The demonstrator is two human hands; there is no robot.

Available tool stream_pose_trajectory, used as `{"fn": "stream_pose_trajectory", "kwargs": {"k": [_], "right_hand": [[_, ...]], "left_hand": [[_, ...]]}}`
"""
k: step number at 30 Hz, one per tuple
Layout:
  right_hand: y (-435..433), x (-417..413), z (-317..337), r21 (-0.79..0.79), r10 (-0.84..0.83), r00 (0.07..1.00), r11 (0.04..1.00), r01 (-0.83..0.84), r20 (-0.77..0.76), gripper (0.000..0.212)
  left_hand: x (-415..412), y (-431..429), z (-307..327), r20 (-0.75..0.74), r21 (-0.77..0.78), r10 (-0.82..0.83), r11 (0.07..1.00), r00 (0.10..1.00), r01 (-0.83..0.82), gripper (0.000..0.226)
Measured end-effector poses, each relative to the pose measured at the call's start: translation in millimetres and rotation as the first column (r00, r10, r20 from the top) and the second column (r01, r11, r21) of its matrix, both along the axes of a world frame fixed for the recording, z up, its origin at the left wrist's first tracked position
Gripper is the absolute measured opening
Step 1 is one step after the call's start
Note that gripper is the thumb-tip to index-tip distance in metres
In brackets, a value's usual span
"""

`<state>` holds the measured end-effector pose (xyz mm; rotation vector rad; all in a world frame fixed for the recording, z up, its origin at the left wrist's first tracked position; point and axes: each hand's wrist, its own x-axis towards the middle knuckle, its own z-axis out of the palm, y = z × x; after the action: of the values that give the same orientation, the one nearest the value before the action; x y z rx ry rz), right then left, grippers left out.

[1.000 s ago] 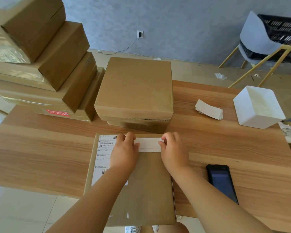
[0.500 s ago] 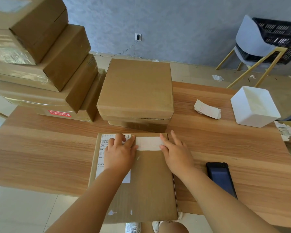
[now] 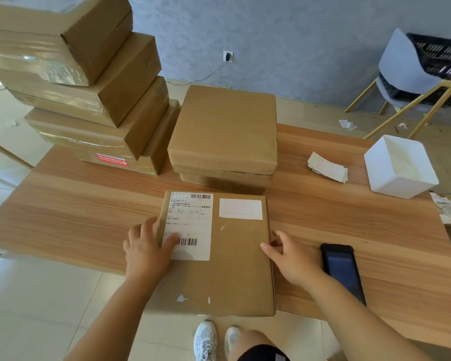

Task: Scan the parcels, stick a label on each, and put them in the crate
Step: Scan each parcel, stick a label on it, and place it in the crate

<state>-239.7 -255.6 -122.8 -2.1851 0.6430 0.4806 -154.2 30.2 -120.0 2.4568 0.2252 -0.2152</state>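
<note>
At six o'clock on the pale wooden table (image 3: 76,209) lies a flat brown cardboard parcel (image 3: 229,272), its near end jutting past the table's edge. The left hand (image 3: 146,248) grasps the parcel's nine o'clock edge, thumb laid on top across a white printed shipping label (image 3: 190,220) close to the lower barcode, fingers against the side. The right hand (image 3: 292,259) grasps the three o'clock edge, thumb on the top face, fingers beside the wall. A small white sticker label (image 3: 240,209) is stuck flat at the parcel's one o'clock corner, just beside the shipping label.

A black handheld scanner (image 3: 343,272) lies screen up at four o'clock, next to the right wrist. At twelve o'clock sit two stacked brown boxes (image 3: 224,131); at ten o'clock rises a taller stack of taped brown boxes (image 3: 89,100). A loose pile of white labels (image 3: 327,166) and a white square tub (image 3: 399,165) sit at two o'clock. Beyond them, off the table, a black plastic crate (image 3: 443,71) rests on a pale chair (image 3: 401,66).
</note>
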Motion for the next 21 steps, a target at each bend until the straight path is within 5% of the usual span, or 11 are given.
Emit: {"fn": "stream_pose_trajectory", "kwargs": {"k": [5,11,16,21], "right_hand": [[-2.7,1.7,3.0,0.075,0.098,0.994,0.993,-0.096,-0.037,0.058],[-7.2,15.4,10.7,0.11,0.113,0.993,0.988,-0.11,-0.019,0.035],[10.0,23.6,24.7,0.136,0.117,0.989,0.982,-0.129,0.094,0.046],[59.1,41.3,48.9,0.203,0.178,0.951,0.951,-0.231,0.251,0.035]], "left_hand": [[-16.3,10.0,-0.5,-0.223,-0.213,-0.007,0.976,0.975,-0.041,0.036],[-44.6,11.7,5.9,-0.201,-0.273,0.088,0.951,0.976,-0.142,0.037],[-73.6,31.2,17.4,-0.157,-0.389,0.226,0.881,0.961,-0.271,0.031],[-93.7,72.3,35.1,-0.078,-0.526,0.4,0.762,0.913,-0.379,0.038]]}}
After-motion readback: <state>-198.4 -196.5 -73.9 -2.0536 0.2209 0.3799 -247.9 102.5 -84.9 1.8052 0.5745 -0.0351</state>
